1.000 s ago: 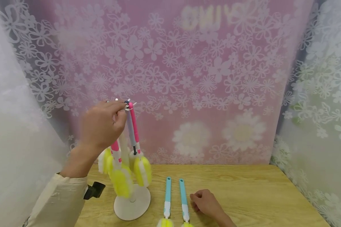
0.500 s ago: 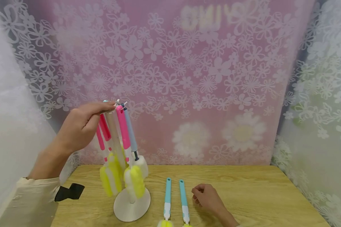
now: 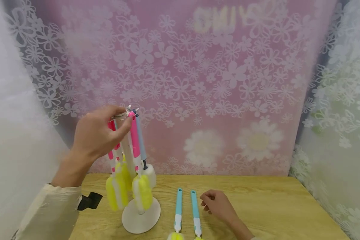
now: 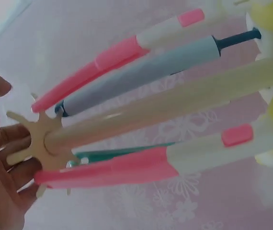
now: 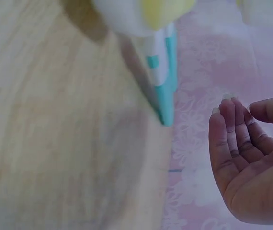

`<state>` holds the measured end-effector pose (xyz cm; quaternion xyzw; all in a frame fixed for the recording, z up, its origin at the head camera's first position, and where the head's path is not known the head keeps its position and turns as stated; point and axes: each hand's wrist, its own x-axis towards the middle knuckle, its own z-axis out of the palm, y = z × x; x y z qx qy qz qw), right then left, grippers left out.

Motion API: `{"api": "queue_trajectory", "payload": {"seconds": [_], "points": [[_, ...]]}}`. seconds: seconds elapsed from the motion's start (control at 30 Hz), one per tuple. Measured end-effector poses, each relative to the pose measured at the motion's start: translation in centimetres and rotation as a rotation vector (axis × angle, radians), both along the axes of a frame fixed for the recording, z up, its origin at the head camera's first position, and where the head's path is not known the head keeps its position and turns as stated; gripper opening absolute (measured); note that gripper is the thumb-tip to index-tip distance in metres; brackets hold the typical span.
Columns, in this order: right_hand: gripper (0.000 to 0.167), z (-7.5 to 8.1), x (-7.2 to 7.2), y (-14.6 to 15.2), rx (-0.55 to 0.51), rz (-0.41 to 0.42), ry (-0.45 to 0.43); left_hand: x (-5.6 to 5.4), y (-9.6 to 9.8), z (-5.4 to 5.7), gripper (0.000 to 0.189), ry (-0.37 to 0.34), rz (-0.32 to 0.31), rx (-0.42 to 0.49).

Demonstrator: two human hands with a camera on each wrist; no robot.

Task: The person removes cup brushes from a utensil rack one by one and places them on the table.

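A pale stand with a round base (image 3: 141, 224) has sponge brushes hanging around its post. My left hand (image 3: 99, 133) is at its top, fingers over the hooked hub (image 4: 37, 136) and thumb spread apart. Close by hang a pink-handled brush (image 3: 134, 135) and a grey-blue-handled brush (image 3: 141, 141). In the left wrist view, another pink handle (image 4: 108, 167) and a green handle (image 4: 112, 154) show below the post. My right hand (image 3: 219, 207) holds nothing, fingers loosely bent, beside two turquoise-handled brushes (image 3: 178, 203) lying side by side.
The wood-grain table (image 3: 267, 213) runs back to a pink flowered curtain (image 3: 174, 83). White flowered curtains (image 3: 342, 133) close off the sides. A black strap end (image 3: 90, 201) sticks out from the left sleeve.
The hanging brushes have turned around the post, bringing a pink and a grey-blue handle to the right front. My left hand drew left, then came back right. My right hand shifted slightly.
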<state>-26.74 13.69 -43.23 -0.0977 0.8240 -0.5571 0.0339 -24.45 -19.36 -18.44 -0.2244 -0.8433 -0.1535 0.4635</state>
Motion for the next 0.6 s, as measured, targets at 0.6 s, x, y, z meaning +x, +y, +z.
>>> {"api": "queue_trajectory", "payload": {"seconds": [0.6], "points": [[0.029, 12.1, -0.5, -7.8, -0.254, 0.278, 0.294, -1.8, 1.7, -1.9, 0.032, 0.318, 0.024, 0.076]]}}
